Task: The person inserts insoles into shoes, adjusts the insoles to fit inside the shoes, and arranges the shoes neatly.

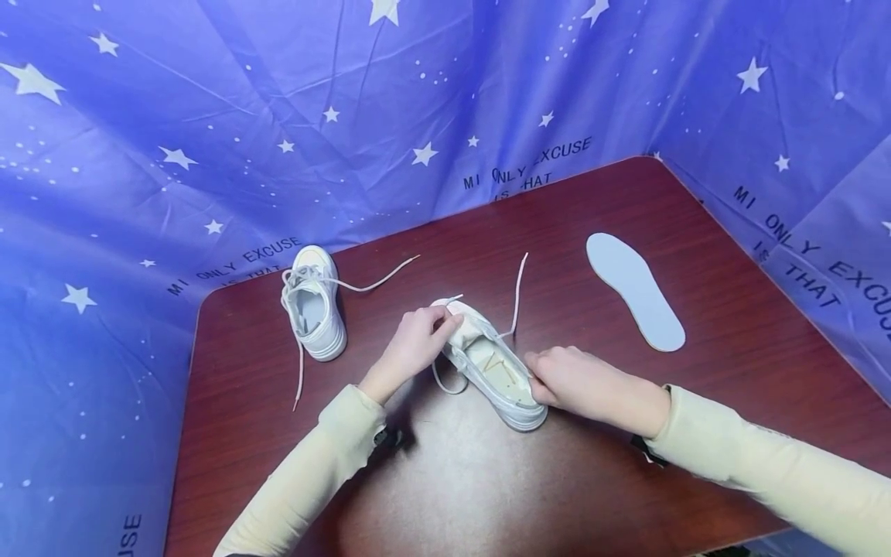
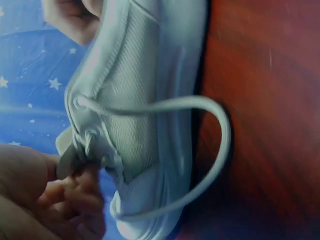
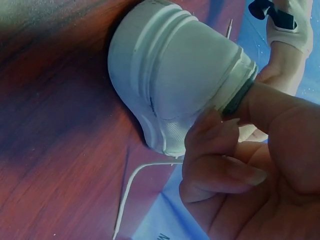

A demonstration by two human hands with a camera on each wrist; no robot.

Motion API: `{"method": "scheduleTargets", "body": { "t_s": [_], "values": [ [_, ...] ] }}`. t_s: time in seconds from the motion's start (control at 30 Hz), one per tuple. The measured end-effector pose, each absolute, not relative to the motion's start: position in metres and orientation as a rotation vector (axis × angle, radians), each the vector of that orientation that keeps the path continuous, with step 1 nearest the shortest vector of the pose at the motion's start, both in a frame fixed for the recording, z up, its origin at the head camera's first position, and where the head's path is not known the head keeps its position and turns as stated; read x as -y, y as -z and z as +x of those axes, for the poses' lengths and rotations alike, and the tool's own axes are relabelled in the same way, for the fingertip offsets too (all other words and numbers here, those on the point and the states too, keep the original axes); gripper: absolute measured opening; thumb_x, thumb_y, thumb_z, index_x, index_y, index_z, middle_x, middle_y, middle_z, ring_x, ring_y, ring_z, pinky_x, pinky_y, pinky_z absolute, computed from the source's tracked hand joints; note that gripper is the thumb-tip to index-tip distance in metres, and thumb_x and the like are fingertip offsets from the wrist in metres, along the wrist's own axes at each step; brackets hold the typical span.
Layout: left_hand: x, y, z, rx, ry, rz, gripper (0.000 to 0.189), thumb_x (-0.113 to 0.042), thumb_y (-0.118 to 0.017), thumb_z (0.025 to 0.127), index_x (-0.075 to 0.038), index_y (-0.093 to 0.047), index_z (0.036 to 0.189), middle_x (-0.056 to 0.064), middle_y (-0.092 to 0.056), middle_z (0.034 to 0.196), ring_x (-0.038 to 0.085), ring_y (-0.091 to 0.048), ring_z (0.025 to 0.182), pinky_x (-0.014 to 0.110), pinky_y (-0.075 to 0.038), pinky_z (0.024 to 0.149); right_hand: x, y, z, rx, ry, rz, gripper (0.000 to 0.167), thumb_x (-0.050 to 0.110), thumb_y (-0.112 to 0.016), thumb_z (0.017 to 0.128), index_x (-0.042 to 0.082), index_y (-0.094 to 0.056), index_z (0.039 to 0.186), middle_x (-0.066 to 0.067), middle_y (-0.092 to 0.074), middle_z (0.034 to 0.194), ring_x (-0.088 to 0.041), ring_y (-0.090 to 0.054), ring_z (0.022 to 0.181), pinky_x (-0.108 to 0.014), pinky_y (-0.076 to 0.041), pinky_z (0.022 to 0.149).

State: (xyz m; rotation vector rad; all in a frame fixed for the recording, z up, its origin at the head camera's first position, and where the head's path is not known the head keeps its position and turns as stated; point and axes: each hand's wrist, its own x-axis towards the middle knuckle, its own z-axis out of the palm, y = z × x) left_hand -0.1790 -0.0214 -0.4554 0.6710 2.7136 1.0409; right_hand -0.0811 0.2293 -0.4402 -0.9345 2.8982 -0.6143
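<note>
A white sneaker (image 1: 488, 390) stands on the table, its toe pointing away and to the left, with its bare inner base and yellowish stitch lines showing. My left hand (image 1: 415, 340) pinches the tongue (image 2: 66, 161) between thumb and fingers. At the heel end, my right hand (image 1: 574, 379) grips the collar rim, the thumb at the inner side and curled fingers outside, as the right wrist view shows. A loose lace (image 2: 222, 145) loops from the eyelets beside the sole. To the right lies a pale blue insole (image 1: 636, 294), apart from both hands.
A second white sneaker (image 1: 329, 336) stands at the table's back left, its laces trailing to both sides. The dark red wooden table (image 1: 244, 464) borders a blue star-printed curtain (image 1: 383, 100) behind. Another lace end (image 1: 518, 298) lies beyond the gripped sneaker.
</note>
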Motion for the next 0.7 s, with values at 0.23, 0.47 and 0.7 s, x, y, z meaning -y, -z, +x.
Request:
{"method": "scheduleTargets", "body": {
  "t_s": [0.23, 0.47, 0.7],
  "values": [
    [0.0249, 0.4616, -0.1808, -2.474, -1.318, 0.505, 0.035, -0.019, -0.059, 0.104, -0.011, -0.054, 0.07, -0.007, -0.039, 0.062, 0.012, -0.038, 0.062, 0.028, -0.031, 0.059, -0.2285, 0.441, -0.0776, -2.899, 0.613, -0.915, 0.025, 0.008, -0.067, 0.088, 0.016, -0.047, 0.076, 0.008, -0.045, 0.064, -0.014, -0.049, 0.054, -0.038, -0.045, 0.048],
    [0.0223, 0.4629, -0.183, -2.476, -1.28, 0.449, 0.035, -0.021, -0.057, 0.104, -0.01, -0.054, 0.07, -0.005, -0.041, 0.063, 0.014, -0.04, 0.062, 0.028, -0.034, 0.06, -0.2326, 0.438, -0.0766, -2.913, 0.592, -0.854, 0.025, 0.007, -0.066, 0.088, 0.017, -0.046, 0.076, 0.009, -0.041, 0.064, -0.012, -0.045, 0.054, -0.034, -0.044, 0.048],
    [0.0252, 0.464, -0.1811, -2.864, -0.899, 1.106, 0.012, -0.016, -0.06, 0.103, -0.014, -0.064, 0.115, 0.0, -0.064, 0.097, 0.019, -0.063, 0.077, 0.04, -0.053, 0.065, -0.2311, 0.4403, -0.0797, -2.894, 0.601, -0.817, 0.023, 0.007, -0.063, 0.085, 0.016, -0.045, 0.075, 0.008, -0.04, 0.063, -0.012, -0.041, 0.054, -0.033, -0.041, 0.048]
  ]
}}
